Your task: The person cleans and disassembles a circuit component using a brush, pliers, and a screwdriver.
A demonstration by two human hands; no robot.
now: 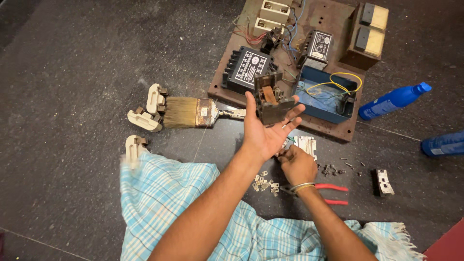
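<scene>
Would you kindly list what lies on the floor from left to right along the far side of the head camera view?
White ceramic blocks → paint brush → rusty board with electrical parts → blue bottle.

A dark speckled floor [72,72] is carrying everything: a worn paintbrush [193,112] is lying beside cream ceramic blocks [147,113], a rusty panel board [333,128] is sitting near two blue bottles [394,100], and red-handled pliers [331,193] are resting by loose screws [331,169].
</scene>
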